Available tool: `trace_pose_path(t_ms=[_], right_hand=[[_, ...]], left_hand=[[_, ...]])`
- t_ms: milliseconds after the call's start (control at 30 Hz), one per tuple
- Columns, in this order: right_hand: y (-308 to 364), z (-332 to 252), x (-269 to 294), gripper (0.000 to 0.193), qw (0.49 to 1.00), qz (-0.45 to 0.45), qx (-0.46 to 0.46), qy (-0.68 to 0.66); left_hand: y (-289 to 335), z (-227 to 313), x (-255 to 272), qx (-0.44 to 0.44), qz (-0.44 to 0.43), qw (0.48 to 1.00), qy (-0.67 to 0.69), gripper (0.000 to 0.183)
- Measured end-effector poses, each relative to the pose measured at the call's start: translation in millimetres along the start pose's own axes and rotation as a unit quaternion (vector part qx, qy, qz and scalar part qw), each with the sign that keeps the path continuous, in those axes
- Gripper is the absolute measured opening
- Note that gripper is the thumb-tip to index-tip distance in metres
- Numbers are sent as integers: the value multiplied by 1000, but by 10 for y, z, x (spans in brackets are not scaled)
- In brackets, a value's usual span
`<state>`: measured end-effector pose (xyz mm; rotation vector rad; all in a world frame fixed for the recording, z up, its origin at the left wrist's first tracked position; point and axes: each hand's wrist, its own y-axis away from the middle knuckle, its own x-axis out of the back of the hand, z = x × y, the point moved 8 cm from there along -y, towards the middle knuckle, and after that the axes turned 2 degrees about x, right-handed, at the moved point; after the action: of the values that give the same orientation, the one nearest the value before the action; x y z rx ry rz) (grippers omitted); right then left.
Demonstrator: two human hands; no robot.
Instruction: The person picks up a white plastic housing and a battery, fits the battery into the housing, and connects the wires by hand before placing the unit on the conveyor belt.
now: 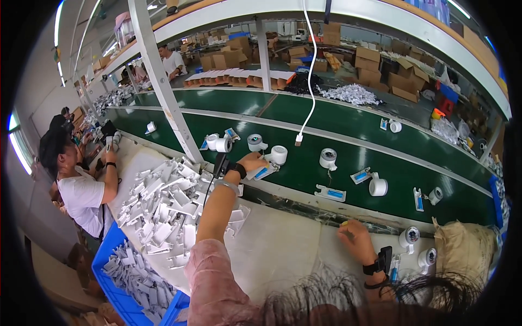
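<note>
The conveyor belt [304,163] is showing a glossy green rubbery surface that is catching the light, while the workbench top [283,239] is looking matt and pale. The heap of white holders [163,212] is reading as smooth moulded plastic, as is the blue crate [109,282]. The tape rolls [328,158] are appearing as white paper-like windings. The sleeve [217,288] is looking like thin pink cloth, and the stacked boxes [375,65] as brown cardboard.
</note>
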<state>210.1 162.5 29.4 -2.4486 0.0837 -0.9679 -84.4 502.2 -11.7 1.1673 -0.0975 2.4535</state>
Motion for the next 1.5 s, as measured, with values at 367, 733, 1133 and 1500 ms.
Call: trace_pose_path(t_ms=[367, 733, 1133, 1500], right_hand=[[146, 98, -31, 10, 996, 13, -8, -84], [197, 216, -11, 8, 995, 28, 3, -93], [217, 266, 1, 7, 995, 66, 0, -77], [231, 283, -81, 10, 994, 83, 28, -72]], left_hand=[[405, 437, -306, -4, 92, 984, -153, 68], [2535, 1150, -495, -75, -100, 989, -74, 57], [2009, 1634, -622, -117, -154, 981, 15, 41], [-253, 1236, -1348, 6, 80, 975, -207, 29]])
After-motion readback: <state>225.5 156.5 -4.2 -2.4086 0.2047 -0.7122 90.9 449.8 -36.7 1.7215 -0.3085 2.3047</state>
